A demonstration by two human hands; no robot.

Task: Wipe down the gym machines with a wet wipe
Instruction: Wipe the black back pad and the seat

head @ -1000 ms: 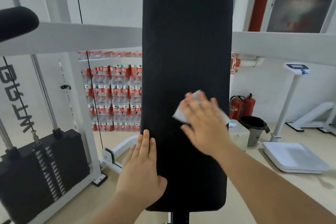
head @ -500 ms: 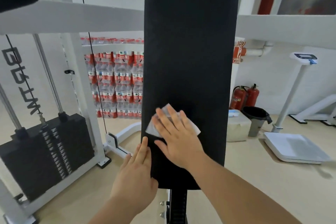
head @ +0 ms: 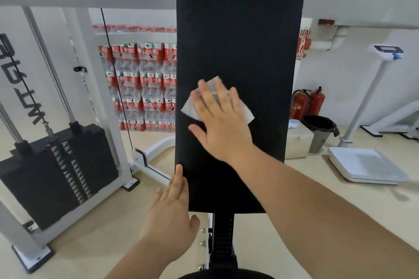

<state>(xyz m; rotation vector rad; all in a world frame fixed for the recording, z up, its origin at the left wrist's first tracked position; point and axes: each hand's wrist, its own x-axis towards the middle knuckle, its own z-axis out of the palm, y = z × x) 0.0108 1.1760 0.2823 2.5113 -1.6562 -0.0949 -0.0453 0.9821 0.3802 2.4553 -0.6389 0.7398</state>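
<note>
Black textured upholstery covers the tall, upright back pad (head: 240, 29) of a white-framed gym machine. The thin white wet wipe (head: 246, 113) lies flat against the pad's lower middle, toward its left half. It is pinned under the right hand (head: 223, 124), and its corners show past the fingertips and at either side of the palm.

The right hand is released, not clenched. Its fingers are straight and slightly spread, and the palm presses the wipe to the surface without gripping it. The left hand (head: 172, 213) is likewise unclenched and grasps nothing. Its fingers are straight and together along the pad's lower left edge, with the thumb just below the bottom edge; it appears to steady the pad.

The step in hand is judged to be wiping the pad face. For a good result, pressure should pass evenly through the flat palm, so that the wipe slides without bunching or folding. Strokes should overlap and run out to both long edges and the bottom rim, including the strip beneath the left hand. The upper pad runs beyond the top of the view and probably calls for a longer reach. The black weight stack (head: 56, 176) stands well apart at left.
</note>
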